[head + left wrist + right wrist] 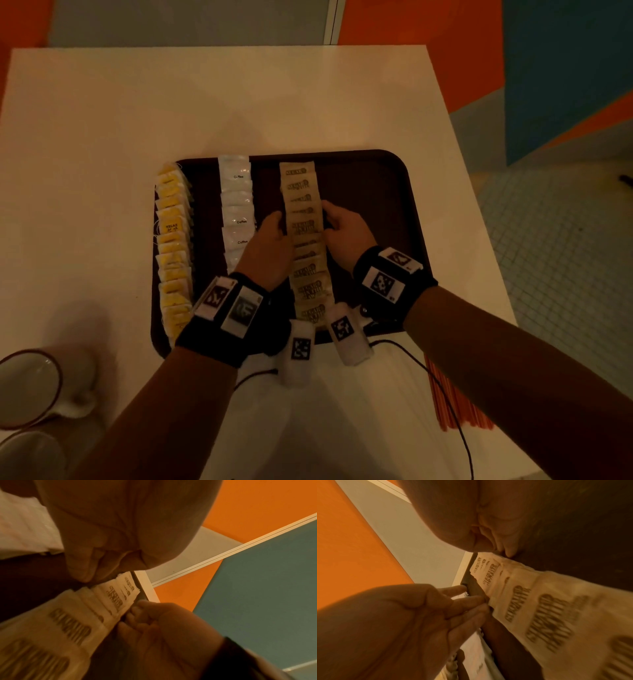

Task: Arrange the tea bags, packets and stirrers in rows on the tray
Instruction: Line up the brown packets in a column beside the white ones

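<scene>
A dark brown tray holds three rows running front to back. Yellow tea bags line its left edge, white coffee packets come beside them, and brown sugar packets lie in the middle. My left hand touches the sugar row's left side with straight fingers. On the row's right side rests my right hand, its fingertips against the packet edges. Neither hand holds anything. Orange stirrers lie on the table at the front right, partly hidden under my right forearm.
The white table stretches beyond the tray. Two white mugs stand at the front left corner. The tray's right third is bare. A black cable runs across the table near the stirrers.
</scene>
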`<action>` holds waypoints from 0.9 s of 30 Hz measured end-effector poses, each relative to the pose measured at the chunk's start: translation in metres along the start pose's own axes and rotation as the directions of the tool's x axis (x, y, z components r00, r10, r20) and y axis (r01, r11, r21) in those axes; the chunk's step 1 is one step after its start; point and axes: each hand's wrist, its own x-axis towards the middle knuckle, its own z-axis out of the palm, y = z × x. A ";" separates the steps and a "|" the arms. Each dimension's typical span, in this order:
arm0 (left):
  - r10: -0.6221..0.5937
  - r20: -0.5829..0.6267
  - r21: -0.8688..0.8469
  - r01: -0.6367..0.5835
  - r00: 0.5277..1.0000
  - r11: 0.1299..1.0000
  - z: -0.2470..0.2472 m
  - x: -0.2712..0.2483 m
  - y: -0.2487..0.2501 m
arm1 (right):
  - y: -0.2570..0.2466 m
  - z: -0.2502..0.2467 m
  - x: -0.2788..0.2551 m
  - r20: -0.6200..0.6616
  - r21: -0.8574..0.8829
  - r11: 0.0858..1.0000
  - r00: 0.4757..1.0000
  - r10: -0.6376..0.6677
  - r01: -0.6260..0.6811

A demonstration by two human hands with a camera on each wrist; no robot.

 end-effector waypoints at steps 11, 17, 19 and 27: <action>-0.127 -0.050 -0.336 0.103 0.991 0.936 0.021 -0.041 -0.031 | 0.021 -0.011 -0.042 0.054 0.009 0.993 0.992 0.115 -0.116; -0.161 0.011 -0.486 0.146 0.987 0.862 0.030 -0.046 -0.038 | 0.042 0.002 -0.069 0.113 0.122 0.988 0.990 0.086 -0.100; -0.162 0.000 -0.445 0.145 0.987 0.884 0.030 -0.046 -0.039 | 0.047 0.008 -0.073 0.107 0.122 0.987 0.990 0.093 -0.106; -0.159 -0.027 -0.470 0.128 0.987 0.873 0.027 -0.050 -0.039 | 0.040 -0.001 -0.070 0.039 0.035 0.991 0.991 0.131 -0.133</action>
